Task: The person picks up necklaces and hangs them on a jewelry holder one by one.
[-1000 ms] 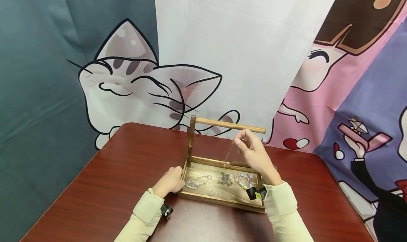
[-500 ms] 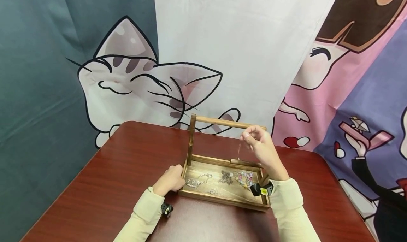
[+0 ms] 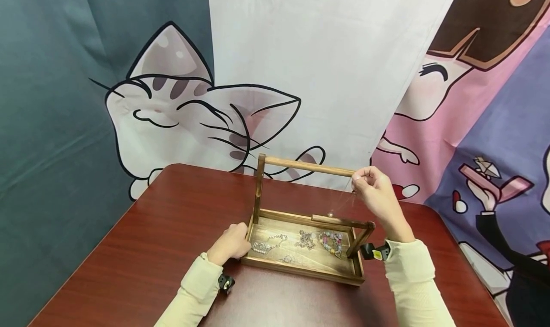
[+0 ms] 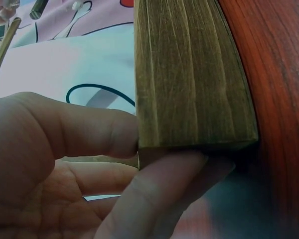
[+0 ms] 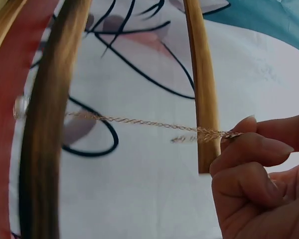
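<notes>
My right hand (image 3: 375, 188) pinches a thin gold-coloured chain necklace (image 5: 139, 121) between thumb and fingertips, near the free right end of the upper wooden bar (image 3: 309, 167). The chain hangs down, and its small pale pendant (image 3: 330, 215) is near the lower, shorter bar (image 3: 339, 221). In the right wrist view the chain passes behind a dark wooden piece (image 5: 52, 119). My left hand (image 3: 232, 243) grips the left end of the wooden jewellery stand's tray (image 3: 296, 268); in the left wrist view thumb and fingers hold the tray's wooden corner (image 4: 194, 99).
Inside the tray lie a silver chain with beads (image 3: 262, 247), a bunched chain (image 3: 305, 240), a colourful beaded bracelet (image 3: 331, 242) and a thin ring-like piece (image 3: 288, 259). The stand is on a reddish-brown table (image 3: 172, 241), with a printed cloth (image 3: 343, 69) behind.
My right hand has moved right with the necklace, from over the tray to the upper bar's right end. The tray's right side shifted slightly; my left hand has stayed on its left end.
</notes>
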Tool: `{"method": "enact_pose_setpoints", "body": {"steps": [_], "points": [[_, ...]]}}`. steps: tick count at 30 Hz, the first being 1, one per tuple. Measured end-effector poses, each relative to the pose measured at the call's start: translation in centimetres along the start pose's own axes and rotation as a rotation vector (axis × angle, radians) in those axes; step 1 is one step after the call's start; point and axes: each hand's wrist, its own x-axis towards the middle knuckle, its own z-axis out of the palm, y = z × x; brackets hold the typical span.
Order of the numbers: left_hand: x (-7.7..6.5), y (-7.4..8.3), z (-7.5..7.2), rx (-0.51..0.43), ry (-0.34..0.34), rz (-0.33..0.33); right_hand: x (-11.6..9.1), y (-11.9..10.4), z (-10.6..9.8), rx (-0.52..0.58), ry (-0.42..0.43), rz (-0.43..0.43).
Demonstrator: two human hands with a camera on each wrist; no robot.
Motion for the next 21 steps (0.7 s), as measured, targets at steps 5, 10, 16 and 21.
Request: {"method": "enact_pose_setpoints", "body": {"steps": [5,10,16,21], "points": [[0.0,0.1,0.0,-0.002,0.002,-0.003,0.3,0.4,-1.6,-0.101,0.04,-0.023],[-0.1,0.1,0.0,0.0,0.001,0.007,0.6,0.9,-2.8,-0.142,0.047,-0.009],[-0.1,0.0,0.0,0.006,0.018,0.018,1.5,1.4,-3.4,-0.155,0.048,0.005],[0.1,0.1,0.1,0.011,0.016,0.011,2.0,1.3,-3.4,-0.183,0.047,0.003]]}}
